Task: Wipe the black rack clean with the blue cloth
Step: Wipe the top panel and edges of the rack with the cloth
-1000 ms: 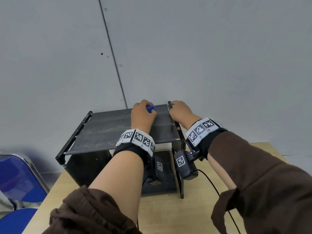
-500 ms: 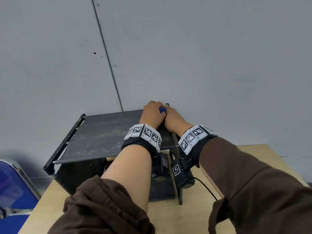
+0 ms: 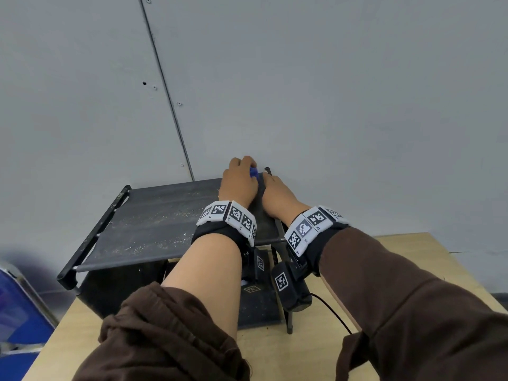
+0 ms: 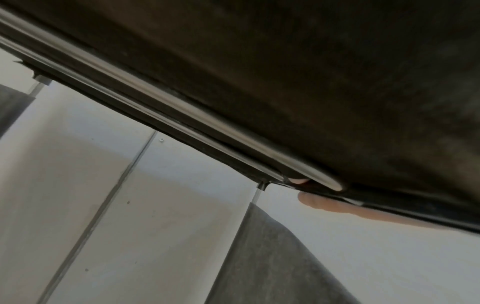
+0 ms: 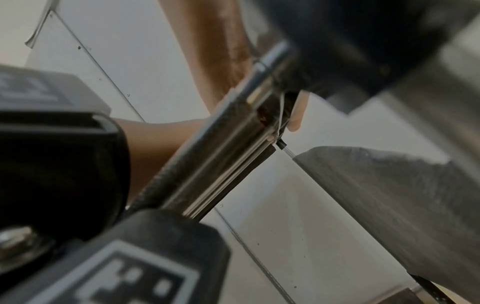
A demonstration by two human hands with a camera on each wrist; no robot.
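The black rack point(image 3: 154, 224) stands on a wooden table against the grey wall, its top shelf strewn with pale dust and crumbs. My left hand point(image 3: 238, 180) lies at the shelf's far right corner, fingers curled over the blue cloth point(image 3: 253, 172), of which only a small bit shows. My right hand point(image 3: 276, 191) grips the rack's right side bar just beside it. In the left wrist view the rack's underside point(image 4: 337, 82) fills the top, with a fingertip point(image 4: 309, 200) below its edge. In the right wrist view a fingertip point(image 5: 296, 121) wraps the rack's bar point(image 5: 221, 156).
The wooden table point(image 3: 275, 353) extends in front of and to the right of the rack. A blue chair point(image 3: 16, 312) stands at the lower left. The grey wall point(image 3: 330, 92) rises directly behind the rack. A black cable point(image 3: 334, 314) trails from my right wrist.
My left hand with the cloth has slid right along the top shelf to its far right corner, close to my right hand, which keeps its hold on the side bar.
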